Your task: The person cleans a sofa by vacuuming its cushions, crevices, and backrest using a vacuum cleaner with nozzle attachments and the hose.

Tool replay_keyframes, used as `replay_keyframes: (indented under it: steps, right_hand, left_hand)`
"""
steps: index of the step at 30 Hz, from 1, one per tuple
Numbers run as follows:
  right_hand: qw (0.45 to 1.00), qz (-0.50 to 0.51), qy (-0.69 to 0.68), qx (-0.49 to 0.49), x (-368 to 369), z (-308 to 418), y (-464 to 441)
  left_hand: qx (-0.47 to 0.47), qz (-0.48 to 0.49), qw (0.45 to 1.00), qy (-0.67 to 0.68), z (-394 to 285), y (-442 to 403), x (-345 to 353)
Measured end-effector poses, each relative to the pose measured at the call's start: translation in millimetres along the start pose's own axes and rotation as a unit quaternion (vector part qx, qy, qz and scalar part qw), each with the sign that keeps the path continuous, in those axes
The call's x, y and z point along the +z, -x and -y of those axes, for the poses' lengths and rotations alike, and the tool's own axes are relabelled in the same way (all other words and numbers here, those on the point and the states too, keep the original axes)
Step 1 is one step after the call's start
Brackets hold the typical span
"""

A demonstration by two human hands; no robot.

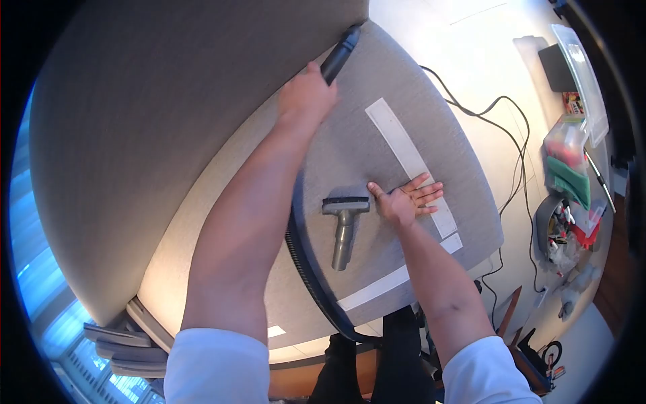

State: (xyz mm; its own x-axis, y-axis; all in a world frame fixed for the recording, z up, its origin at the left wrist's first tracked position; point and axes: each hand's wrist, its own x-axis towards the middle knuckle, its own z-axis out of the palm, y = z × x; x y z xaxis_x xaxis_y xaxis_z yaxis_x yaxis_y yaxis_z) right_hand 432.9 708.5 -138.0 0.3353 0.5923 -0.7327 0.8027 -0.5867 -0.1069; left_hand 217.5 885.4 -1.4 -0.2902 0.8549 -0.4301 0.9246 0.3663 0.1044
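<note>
As my left hand [308,94] grips the back end of the nozzle [341,55], here's the line that counts: the nozzle's long axis runs from my knuckles out to 1 o'clock, tip right at the far corner where the seat [353,128] meets the backrest [168,81]. Whether that tip touches, I can't quite tell. Left is plainly the nearer hand, fingers wrapped round the nozzle, partly hidden behind my own knuckles.

Over to my right hand [407,202]: wide open, fingers spread, holding nothing, laid on the seat with its fingers across the white strip [404,148]. From there the nozzle lies well apart, up at 11 o'clock.

And the brush [344,225]! Loose on the seat just beyond my right thumb, at 9 o'clock from that hand, head at 12, handle at 6. The hose [311,276] curves past my left forearm, down towards 6 o'clock.
</note>
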Motion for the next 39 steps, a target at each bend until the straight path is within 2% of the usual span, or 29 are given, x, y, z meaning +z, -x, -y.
replay_keyframes:
  steps: [9,11,15,26,31,35,37,39]
  right_hand:
    - [0.999,-0.030,-0.005,-0.021,0,0,0]
    - [1.000,-0.004,0.013,0.007,-3,4,0]
    - [1.000,0.003,0.027,0.004,-6,6,3]
    - [0.996,-0.071,0.049,0.024,4,10,5]
    - [0.995,-0.084,0.059,0.008,11,6,0]
    - [0.994,-0.074,0.079,0.033,11,8,1]
    - [0.985,-0.144,0.093,0.031,21,2,-13]
    - [0.983,-0.147,0.104,0.035,21,3,-16]
  left_hand:
    - [-0.056,-0.008,0.998,-0.036,120,66,12]
    - [-0.074,-0.005,0.996,-0.042,147,81,11]
    - [-0.093,-0.006,0.993,-0.069,200,115,17]
    - [-0.166,-0.013,0.983,-0.076,321,198,36]
    - [-0.195,-0.011,0.978,-0.071,374,232,45]
    - [-0.222,-0.006,0.973,-0.057,416,262,52]
    - [-0.231,-0.018,0.971,-0.060,434,275,57]
    - [-0.239,-0.026,0.969,-0.061,449,286,60]
